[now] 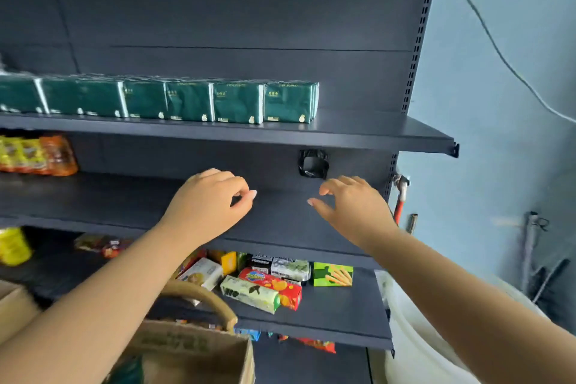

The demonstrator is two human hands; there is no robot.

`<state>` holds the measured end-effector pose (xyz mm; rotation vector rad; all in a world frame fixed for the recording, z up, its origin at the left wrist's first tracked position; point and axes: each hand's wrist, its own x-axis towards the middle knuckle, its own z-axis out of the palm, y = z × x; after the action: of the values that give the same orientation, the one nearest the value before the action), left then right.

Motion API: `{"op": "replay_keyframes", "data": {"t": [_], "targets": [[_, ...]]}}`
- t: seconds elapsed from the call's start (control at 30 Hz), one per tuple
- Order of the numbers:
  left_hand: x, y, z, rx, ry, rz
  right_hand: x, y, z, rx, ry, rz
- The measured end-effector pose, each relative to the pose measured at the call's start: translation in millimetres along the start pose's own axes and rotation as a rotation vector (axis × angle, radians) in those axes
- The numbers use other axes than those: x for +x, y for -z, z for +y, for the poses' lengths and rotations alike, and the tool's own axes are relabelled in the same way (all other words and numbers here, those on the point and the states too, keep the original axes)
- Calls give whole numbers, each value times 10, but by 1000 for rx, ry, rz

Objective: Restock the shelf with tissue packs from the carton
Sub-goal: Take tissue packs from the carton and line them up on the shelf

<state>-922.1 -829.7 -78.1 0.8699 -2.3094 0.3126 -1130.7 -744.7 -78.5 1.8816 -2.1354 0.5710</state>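
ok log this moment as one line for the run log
hands: left empty, right empty, both open | tissue packs: row on top shelf, right end bare | carton: lower left

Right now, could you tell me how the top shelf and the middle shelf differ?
The top shelf carries a neat row of upright green tissue packs; the middle shelf holds only snack bags at its left. The top shelf's bare stretch is shorter. Both are dark metal.
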Motion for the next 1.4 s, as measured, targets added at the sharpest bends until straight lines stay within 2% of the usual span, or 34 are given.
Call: {"op": "replay_keyframes", "data": {"t": [0.17,0.33,0.5,0.63,0.77,0.93,1.03,1.2,1.3,1.4], "targets": [[-888,318,26,61,123,-83,-654,-199,-400,116,8,-89],[-1626,548,-201,118,270,-162,-989,-479,-902,169,93,-190],[-2155,672,-567,146,359,-228,-1043,-870,-1488,214,141,-290],[-2546,623,-1011,278,388,-232,-944,-1287,-2028,216,165,-409],[-2907,381,-1583,255,406,-249,-801,-1837,-2550,305,80,-588],[-3389,-238,-2548,66,557,-279,-604,-2689,-3190,546,-246,-758],[-3685,-629,-3008,-64,662,-335,-509,-3331,-3461,585,-427,-840],[-3971,-1127,-3325,-276,873,-410,-553,-4288,-3658,664,-864,-987],[-4079,-1387,-3367,-340,905,-423,-647,-4818,-3691,785,-1241,-961],[-4253,-1646,-3328,-404,869,-468,-749,-5321,-3708,870,-1517,-893]]}}
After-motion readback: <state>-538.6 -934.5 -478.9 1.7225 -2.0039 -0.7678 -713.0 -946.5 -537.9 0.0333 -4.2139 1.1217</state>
